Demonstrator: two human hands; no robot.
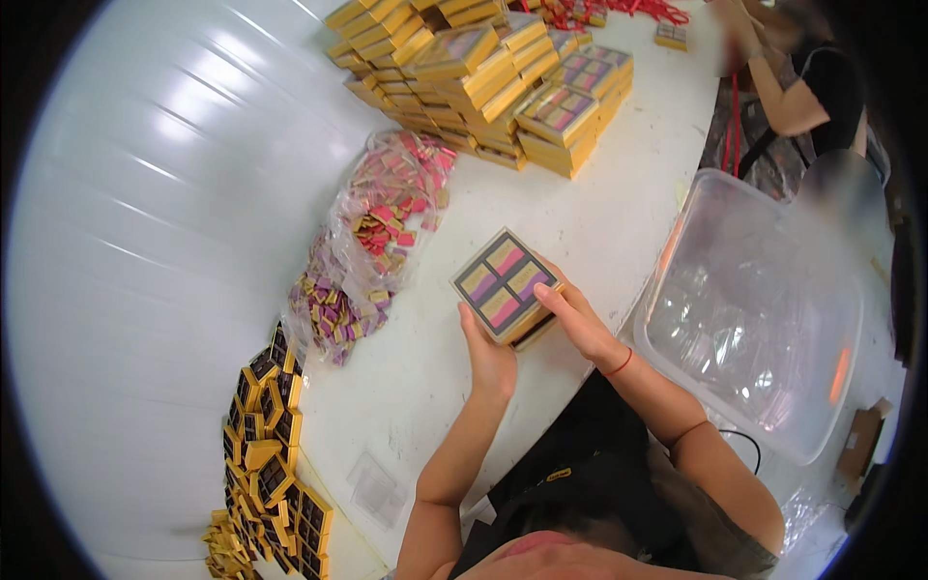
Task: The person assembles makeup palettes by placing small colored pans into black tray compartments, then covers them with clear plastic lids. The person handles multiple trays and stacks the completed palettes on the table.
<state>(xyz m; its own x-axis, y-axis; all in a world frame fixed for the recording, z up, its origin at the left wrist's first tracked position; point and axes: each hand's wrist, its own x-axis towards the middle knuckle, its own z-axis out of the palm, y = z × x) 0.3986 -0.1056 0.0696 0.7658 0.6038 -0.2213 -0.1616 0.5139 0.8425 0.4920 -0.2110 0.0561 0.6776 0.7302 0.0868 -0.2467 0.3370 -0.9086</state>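
Both hands, the left hand and right hand, grasp 1 gold box with a striped 4-panel lid, held just above the white surface, near a clear bag of small wrapped pieces.

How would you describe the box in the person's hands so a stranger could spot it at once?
On the white table, below the big stack of gold boxes, the left hand and right hand hold one gold box. Unlike the stacked ones, it is off the table, lid showing four pink-and-purple panels.
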